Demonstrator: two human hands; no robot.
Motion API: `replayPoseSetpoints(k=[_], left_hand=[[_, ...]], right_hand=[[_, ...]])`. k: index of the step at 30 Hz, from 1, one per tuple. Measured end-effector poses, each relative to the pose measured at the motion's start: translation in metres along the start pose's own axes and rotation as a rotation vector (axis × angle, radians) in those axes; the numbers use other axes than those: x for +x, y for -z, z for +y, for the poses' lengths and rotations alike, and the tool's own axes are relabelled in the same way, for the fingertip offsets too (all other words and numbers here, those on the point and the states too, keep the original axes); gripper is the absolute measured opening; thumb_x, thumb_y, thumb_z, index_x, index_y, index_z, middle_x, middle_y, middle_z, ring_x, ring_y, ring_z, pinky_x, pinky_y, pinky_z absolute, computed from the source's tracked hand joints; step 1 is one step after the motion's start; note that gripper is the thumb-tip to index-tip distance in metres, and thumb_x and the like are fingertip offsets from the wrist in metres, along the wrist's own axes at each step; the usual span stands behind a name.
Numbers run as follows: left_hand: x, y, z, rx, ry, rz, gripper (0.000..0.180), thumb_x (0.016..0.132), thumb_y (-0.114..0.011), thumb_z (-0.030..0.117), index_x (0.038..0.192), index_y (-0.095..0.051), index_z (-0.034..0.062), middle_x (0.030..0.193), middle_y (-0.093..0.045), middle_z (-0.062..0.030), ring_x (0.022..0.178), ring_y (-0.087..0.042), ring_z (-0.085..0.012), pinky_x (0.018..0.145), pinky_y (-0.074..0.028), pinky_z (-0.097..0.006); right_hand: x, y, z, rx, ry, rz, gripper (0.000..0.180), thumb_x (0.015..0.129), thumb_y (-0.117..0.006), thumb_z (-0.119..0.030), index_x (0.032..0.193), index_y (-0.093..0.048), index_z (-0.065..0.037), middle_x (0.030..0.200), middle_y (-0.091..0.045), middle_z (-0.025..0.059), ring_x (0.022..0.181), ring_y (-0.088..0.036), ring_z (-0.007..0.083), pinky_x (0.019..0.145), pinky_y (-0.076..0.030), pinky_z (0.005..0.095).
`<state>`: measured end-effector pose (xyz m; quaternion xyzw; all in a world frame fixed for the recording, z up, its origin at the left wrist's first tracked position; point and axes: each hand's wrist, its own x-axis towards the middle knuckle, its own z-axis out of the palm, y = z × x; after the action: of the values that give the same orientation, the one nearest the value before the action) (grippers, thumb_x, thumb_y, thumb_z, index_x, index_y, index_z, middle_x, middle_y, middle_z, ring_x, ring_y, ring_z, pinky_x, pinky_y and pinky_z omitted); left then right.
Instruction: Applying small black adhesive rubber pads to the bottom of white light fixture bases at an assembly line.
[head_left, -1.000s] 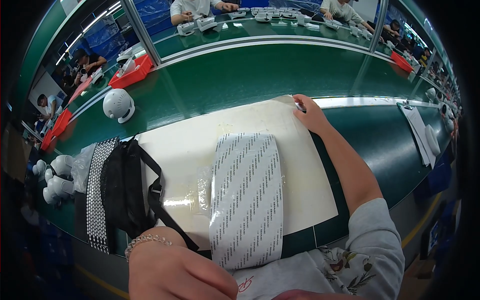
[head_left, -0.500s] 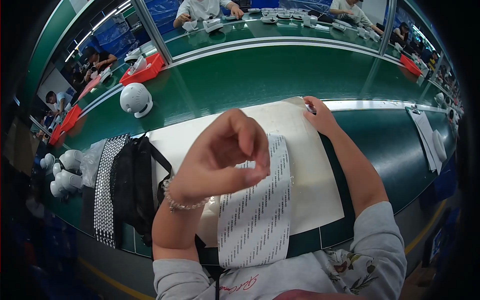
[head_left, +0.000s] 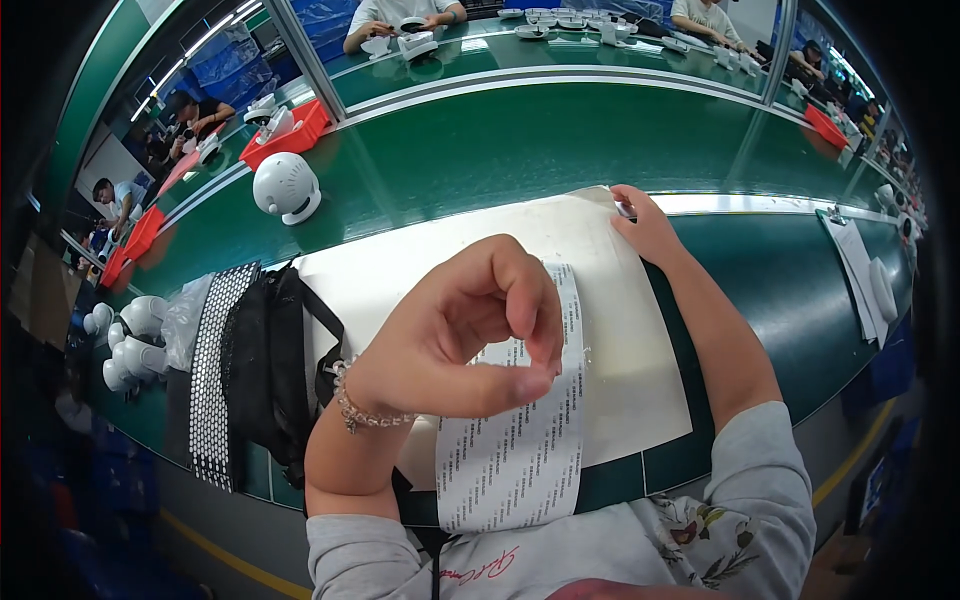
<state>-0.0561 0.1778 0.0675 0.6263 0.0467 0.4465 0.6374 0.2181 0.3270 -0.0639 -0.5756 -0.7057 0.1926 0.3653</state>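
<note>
Green surface (head_left: 480, 150) carries everything. At far left lie white domed parts (head_left: 125, 340), then a perforated strip (head_left: 215, 370) and a black bag (head_left: 270, 370). The left hand (head_left: 460, 335) is raised over the white mat (head_left: 620, 330), thumb and fingers pinched together; whether a small label sits between them I cannot tell. Under it the label sheet (head_left: 515, 460) lies on the mat, its lower end overhanging the near edge. The right hand (head_left: 650, 225) presses flat on the mat's far corner, grasping nothing. Judging by this, a light fingertip pinch and a steadied mat would serve the peeling best.
</note>
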Motion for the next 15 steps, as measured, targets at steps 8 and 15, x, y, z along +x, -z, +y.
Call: replayPoseSetpoints(k=[8, 15], left_hand=[[-0.016, 0.003, 0.043, -0.09, -0.195, -0.528, 0.021, 0.068, -0.063, -0.009, 0.08, -0.049, 0.0018, 0.074, -0.055, -0.0128, 0.066, -0.058, -0.0261, 0.062, -0.048, -0.037], [-0.032, -0.035, 0.069, 0.034, -0.53, -0.659, 0.008, 0.075, -0.056, 0.0, 0.069, -0.052, 0.0024, 0.071, -0.056, -0.0092, 0.059, -0.059, -0.019, 0.054, -0.052, -0.028]], right_hand=[[0.003, -0.005, -0.008, -0.001, 0.014, -0.011, 0.04, 0.077, -0.057, -0.008, 0.115, -0.047, -0.003, 0.11, -0.053, 0.0098, 0.103, -0.052, 0.021, 0.088, -0.041, 0.0292], [0.0, -0.001, -0.002, -0.021, 0.004, 0.002, 0.04, 0.077, -0.058, -0.008, 0.115, -0.047, -0.003, 0.11, -0.053, 0.0106, 0.102, -0.052, 0.0213, 0.088, -0.041, 0.0296]])
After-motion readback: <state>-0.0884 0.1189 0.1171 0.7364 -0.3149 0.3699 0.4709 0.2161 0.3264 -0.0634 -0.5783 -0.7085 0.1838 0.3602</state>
